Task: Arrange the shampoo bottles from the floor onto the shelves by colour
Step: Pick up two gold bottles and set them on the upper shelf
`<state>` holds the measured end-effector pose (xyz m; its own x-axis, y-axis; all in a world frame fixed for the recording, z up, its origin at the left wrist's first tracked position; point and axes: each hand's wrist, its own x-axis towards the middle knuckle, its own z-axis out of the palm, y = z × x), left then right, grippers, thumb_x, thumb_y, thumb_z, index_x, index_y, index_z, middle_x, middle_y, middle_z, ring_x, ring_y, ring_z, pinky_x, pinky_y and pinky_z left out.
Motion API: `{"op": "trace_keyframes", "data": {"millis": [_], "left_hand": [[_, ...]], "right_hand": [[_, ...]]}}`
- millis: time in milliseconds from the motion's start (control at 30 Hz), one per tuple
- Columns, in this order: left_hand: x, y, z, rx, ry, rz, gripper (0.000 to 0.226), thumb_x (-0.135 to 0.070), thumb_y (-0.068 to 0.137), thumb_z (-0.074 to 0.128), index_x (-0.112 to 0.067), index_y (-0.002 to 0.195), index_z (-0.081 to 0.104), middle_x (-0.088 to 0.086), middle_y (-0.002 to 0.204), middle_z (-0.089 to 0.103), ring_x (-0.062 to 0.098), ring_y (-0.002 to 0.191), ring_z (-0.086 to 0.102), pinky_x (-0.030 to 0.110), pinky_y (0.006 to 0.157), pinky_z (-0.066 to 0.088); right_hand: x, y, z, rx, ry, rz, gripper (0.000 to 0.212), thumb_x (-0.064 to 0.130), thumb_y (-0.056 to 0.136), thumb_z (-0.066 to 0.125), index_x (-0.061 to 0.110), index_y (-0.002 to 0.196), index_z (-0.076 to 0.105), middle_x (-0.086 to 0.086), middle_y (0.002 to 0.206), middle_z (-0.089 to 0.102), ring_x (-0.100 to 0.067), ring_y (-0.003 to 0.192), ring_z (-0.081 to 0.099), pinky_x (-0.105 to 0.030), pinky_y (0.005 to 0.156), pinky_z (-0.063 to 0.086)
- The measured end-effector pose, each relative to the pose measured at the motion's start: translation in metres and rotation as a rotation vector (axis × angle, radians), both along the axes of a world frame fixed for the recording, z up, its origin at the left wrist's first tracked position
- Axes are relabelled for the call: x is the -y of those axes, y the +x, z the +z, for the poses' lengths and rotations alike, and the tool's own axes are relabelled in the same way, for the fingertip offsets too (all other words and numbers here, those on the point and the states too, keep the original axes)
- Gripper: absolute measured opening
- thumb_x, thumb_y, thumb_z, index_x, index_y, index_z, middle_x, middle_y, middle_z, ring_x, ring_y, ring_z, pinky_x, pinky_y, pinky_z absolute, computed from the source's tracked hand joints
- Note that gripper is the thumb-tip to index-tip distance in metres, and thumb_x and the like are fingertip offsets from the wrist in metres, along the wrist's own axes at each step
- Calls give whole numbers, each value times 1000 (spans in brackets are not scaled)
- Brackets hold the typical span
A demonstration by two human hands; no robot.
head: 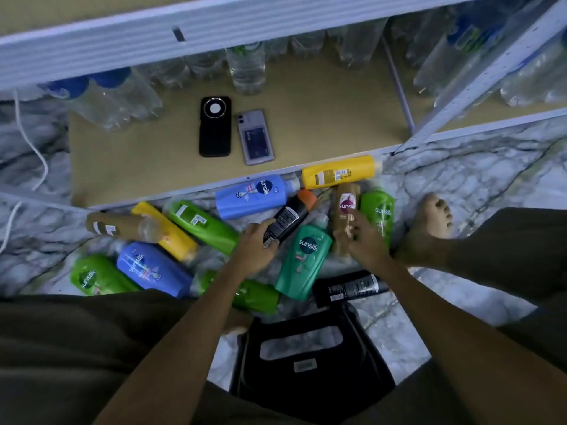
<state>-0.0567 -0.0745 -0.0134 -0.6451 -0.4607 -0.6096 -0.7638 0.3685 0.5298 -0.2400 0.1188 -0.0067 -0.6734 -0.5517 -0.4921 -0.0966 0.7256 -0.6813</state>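
Left hand (256, 246) wrapped round black bottle (288, 217); right hand (363, 240) pinching brown bottle (346, 216) beside it — likely lifting two colours for shelving.

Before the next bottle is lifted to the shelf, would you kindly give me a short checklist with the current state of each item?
1. Left hand has a firm grip on the black bottle: ok, fingers curl round it.
2. Right hand has hold of the brown bottle: cannot tell, it touches the bottle but the image is blurred.
3. Free space on the lower shelf: ok.
4. The two phones are out of the way: not ok, they lie at the shelf's front.
5. Floor bottles sorted by colour: not ok, still mixed.
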Motion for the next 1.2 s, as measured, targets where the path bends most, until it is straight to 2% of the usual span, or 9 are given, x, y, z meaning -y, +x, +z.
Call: {"op": "trace_keyframes", "data": {"millis": [100,300,433,633,733,800,900,1067,1200], "left_hand": [[-2,0,-16,54,-16,-64,63,-38,97,56,-36,152,27,10,149,34,34,132,42,50,110,40],[-3,-14,-37,128,-39,-223,64,-40,100,50,-39,155,17,12,156,21,41,139,30,55,116,30],[-3,-21,-43,135,-83,-224,66,-36,100,52,-42,154,16,16,143,25,42,128,38,51,112,33],[2,-21,-51,95,-47,-227,69,-19,100,56,-39,154,19,17,138,29,44,123,43,49,109,36],[7,-20,-52,74,-6,-243,77,-20,98,61,-40,155,14,19,137,37,43,127,41,54,109,34],[8,-21,-51,69,10,-253,82,-23,96,65,-44,154,12,19,137,43,42,125,44,56,106,37],[8,-20,-49,58,64,-215,88,-23,91,71,-51,150,12,20,126,50,43,115,53,55,100,44],[1,-16,-44,27,134,-142,84,-10,92,68,-44,151,20,11,125,42,22,95,50,32,87,39],[4,-12,-45,-30,225,-121,90,-3,88,69,-44,150,20,10,139,47,22,112,52,32,90,38]], "right_hand": [[-6,5,-14,10,13,-31,59,24,95,68,25,149,43,2,106,66,-14,81,65,-8,54,46],[-16,8,-36,13,29,-73,60,28,92,68,36,147,44,10,101,69,-16,87,71,-44,74,62],[-15,7,-36,13,1,-129,54,26,96,68,27,146,49,17,96,63,-17,91,69,-42,81,61],[-19,4,-52,-123,16,-75,56,20,92,66,25,146,51,-7,102,72,-22,86,68,-45,76,60],[-21,1,-58,-178,59,-6,61,13,90,64,21,148,49,-12,94,68,-29,81,64,-36,68,53],[-20,-2,-61,-116,88,-20,72,6,85,68,21,151,45,-16,101,66,-33,86,64,-28,69,42],[-17,-3,-59,66,95,-86,87,5,82,75,28,155,34,-13,124,65,-28,103,63,-27,77,45],[-18,-3,-57,90,97,-84,92,5,83,77,31,157,27,-11,132,64,-31,110,65,-24,76,45],[-15,-5,-56,90,99,-51,95,5,83,76,28,158,24,-13,125,67,-32,99,69,-29,72,52]]}}
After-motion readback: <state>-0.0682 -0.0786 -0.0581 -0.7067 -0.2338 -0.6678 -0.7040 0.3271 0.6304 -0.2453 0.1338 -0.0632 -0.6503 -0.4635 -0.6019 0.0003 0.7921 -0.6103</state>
